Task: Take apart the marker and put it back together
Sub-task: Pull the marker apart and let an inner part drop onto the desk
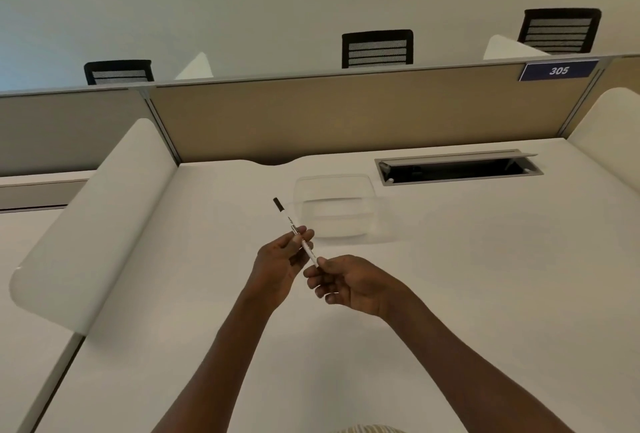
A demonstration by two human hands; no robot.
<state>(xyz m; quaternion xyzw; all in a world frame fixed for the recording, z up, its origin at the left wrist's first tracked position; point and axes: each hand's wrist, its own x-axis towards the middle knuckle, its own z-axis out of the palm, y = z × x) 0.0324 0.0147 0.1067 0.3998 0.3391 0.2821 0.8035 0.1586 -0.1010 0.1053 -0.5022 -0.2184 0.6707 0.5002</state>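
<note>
We hold the marker in the air above the white desk, a little left of centre, tilted so its black cap points far and left. It looks light, thin and stiff, with a smooth barrel that could slip, so we judge it best held at both ends: barrel in one hand, cap in the other.

Our left hand has thumb and fingers closed on the middle of the barrel, below the cap. Our right hand pinches the near end between thumb and fingertips; that tip is hidden in the grip. Just beyond the marker, a clear tray sits on the desk, apart from both hands.
</note>
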